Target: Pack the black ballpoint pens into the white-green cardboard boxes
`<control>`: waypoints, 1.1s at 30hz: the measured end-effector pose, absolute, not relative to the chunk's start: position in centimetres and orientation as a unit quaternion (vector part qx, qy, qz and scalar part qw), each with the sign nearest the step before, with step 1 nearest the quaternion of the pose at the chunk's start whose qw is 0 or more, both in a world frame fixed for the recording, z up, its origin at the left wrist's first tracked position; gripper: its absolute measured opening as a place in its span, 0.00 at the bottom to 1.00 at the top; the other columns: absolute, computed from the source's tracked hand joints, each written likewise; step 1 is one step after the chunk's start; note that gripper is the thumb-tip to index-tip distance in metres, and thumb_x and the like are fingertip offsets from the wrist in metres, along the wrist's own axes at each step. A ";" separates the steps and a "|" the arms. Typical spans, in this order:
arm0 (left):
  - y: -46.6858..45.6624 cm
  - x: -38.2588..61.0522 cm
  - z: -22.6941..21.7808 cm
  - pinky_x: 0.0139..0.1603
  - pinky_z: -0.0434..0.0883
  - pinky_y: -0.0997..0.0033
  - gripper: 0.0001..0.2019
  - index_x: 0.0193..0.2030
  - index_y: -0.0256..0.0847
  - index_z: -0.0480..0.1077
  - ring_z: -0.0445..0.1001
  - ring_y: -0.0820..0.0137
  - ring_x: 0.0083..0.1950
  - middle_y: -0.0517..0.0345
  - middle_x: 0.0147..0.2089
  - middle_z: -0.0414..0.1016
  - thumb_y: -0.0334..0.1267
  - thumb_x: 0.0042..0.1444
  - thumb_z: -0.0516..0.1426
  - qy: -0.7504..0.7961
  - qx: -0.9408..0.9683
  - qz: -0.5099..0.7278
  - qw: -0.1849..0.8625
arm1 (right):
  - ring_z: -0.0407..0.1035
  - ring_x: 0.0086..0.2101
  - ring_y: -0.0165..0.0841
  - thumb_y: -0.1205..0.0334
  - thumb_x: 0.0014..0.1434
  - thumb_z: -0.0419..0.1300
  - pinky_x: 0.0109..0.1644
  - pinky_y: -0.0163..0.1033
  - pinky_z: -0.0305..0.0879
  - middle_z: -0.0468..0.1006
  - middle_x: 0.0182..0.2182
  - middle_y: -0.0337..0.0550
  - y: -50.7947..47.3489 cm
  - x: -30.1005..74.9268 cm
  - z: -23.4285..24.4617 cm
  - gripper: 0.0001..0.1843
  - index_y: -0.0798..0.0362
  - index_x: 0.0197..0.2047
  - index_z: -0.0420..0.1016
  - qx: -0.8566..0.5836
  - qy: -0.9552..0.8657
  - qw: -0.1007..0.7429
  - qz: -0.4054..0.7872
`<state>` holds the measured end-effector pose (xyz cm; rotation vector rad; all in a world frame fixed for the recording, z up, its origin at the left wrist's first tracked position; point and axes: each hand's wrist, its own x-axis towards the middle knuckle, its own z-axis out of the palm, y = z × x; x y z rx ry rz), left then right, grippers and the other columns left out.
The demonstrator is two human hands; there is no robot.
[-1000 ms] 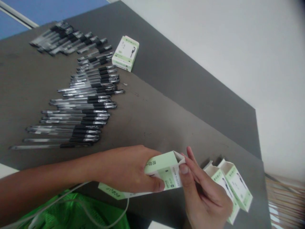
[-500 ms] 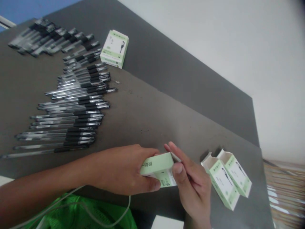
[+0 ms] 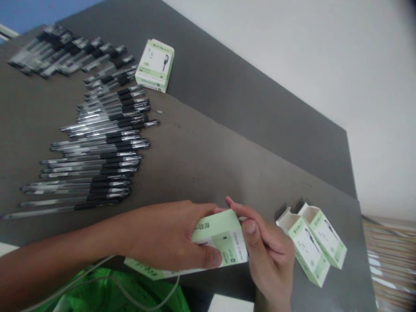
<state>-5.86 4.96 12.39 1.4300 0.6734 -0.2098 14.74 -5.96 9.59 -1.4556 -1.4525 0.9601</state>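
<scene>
Green-and-white printed cardboard box (image 3: 234,249): held between both bare hands at the lower middle of the view, at the near side of the flat, dark grey desk (image 3: 211,169). Wrapped by the left hand (image 3: 177,236), with forearm slanting in from the left edge, back of the hand turned up, thumb laid along the printed broad side and fingers mostly hidden behind. Closed around the card, with one corner of the box poking out below the wrist.

At the box's right end, right hand (image 3: 269,251) rising from the bottom edge, with fingers pointing up and leftward. Thumb and index finger brought together in a pinch at the box's end, index fingertip just above the upper corner, remaining fingers curled behind the thumb. Impossible to tell how much card lies in that pinch.

Just right of the right hand, two matching open-ended green-and-white cartons (image 3: 312,251) side by side on the desk, flaps lifted. Across the desk's left part, long row of clear plastic pens with black grips (image 3: 97,130). Near its upper stretch, pale green-and-white pen carton (image 3: 155,67). Under the left forearm, bright green cloth (image 3: 91,297).
</scene>
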 end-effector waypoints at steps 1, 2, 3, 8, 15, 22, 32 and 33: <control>5.0 -5.9 12.4 0.28 0.65 0.76 0.15 0.51 0.47 0.76 0.77 0.68 0.33 0.64 0.36 0.81 0.44 0.57 0.63 0.303 0.638 -0.090 0.702 | 0.85 0.45 0.37 0.57 0.74 0.61 0.60 0.48 0.80 0.85 0.55 0.31 -6.0 14.7 9.7 0.16 0.33 0.61 0.81 -0.570 -0.592 0.423 0.382; 5.0 -5.9 12.4 0.28 0.65 0.76 0.15 0.52 0.47 0.76 0.77 0.68 0.32 0.64 0.36 0.81 0.44 0.57 0.63 0.303 0.637 -0.087 0.704 | 0.85 0.47 0.38 0.57 0.75 0.59 0.61 0.49 0.79 0.84 0.56 0.32 -6.1 14.7 9.8 0.17 0.33 0.63 0.80 -0.561 -0.602 0.423 0.380; 5.0 -5.9 12.4 0.28 0.65 0.76 0.15 0.52 0.47 0.76 0.76 0.68 0.32 0.64 0.36 0.81 0.44 0.58 0.63 0.302 0.638 -0.083 0.704 | 0.84 0.50 0.39 0.56 0.76 0.58 0.62 0.50 0.79 0.83 0.58 0.32 -6.2 14.7 9.9 0.18 0.34 0.64 0.78 -0.553 -0.612 0.421 0.377; 4.9 -5.9 12.4 0.29 0.65 0.76 0.12 0.50 0.47 0.74 0.75 0.69 0.32 0.65 0.36 0.80 0.44 0.61 0.62 0.297 0.649 -0.076 0.696 | 0.82 0.54 0.39 0.56 0.76 0.58 0.59 0.47 0.81 0.83 0.59 0.33 -6.5 14.4 10.0 0.21 0.34 0.68 0.74 -0.551 -0.640 0.409 0.346; 5.0 -6.5 11.9 0.31 0.64 0.73 0.15 0.51 0.45 0.71 0.76 0.67 0.33 0.62 0.37 0.79 0.51 0.64 0.61 0.321 0.683 -0.046 0.655 | 0.86 0.40 0.34 0.61 0.64 0.72 0.36 0.32 0.83 0.88 0.49 0.32 -6.6 14.2 9.5 0.21 0.32 0.58 0.83 -0.647 -0.545 0.463 0.264; 4.5 -6.5 11.7 0.33 0.64 0.72 0.16 0.50 0.45 0.69 0.75 0.66 0.35 0.62 0.38 0.78 0.54 0.65 0.60 0.329 0.721 -0.055 0.607 | 0.83 0.51 0.36 0.72 0.65 0.68 0.65 0.47 0.78 0.88 0.50 0.30 -5.4 14.6 9.7 0.21 0.38 0.56 0.85 -0.555 -0.595 0.509 0.281; 4.2 -6.6 11.6 0.30 0.64 0.73 0.13 0.49 0.44 0.68 0.72 0.70 0.32 0.65 0.36 0.77 0.49 0.65 0.60 0.316 0.719 -0.047 0.617 | 0.85 0.44 0.37 0.80 0.60 0.67 0.67 0.56 0.75 0.89 0.46 0.39 -4.9 15.1 10.1 0.20 0.51 0.51 0.85 -0.501 -0.674 0.504 0.203; 4.1 -6.6 11.7 0.30 0.64 0.73 0.14 0.50 0.44 0.69 0.73 0.69 0.32 0.64 0.36 0.77 0.49 0.64 0.60 0.313 0.723 -0.058 0.613 | 0.85 0.44 0.37 0.79 0.60 0.67 0.68 0.57 0.75 0.89 0.44 0.39 -4.9 15.1 10.1 0.18 0.52 0.50 0.85 -0.500 -0.677 0.503 0.199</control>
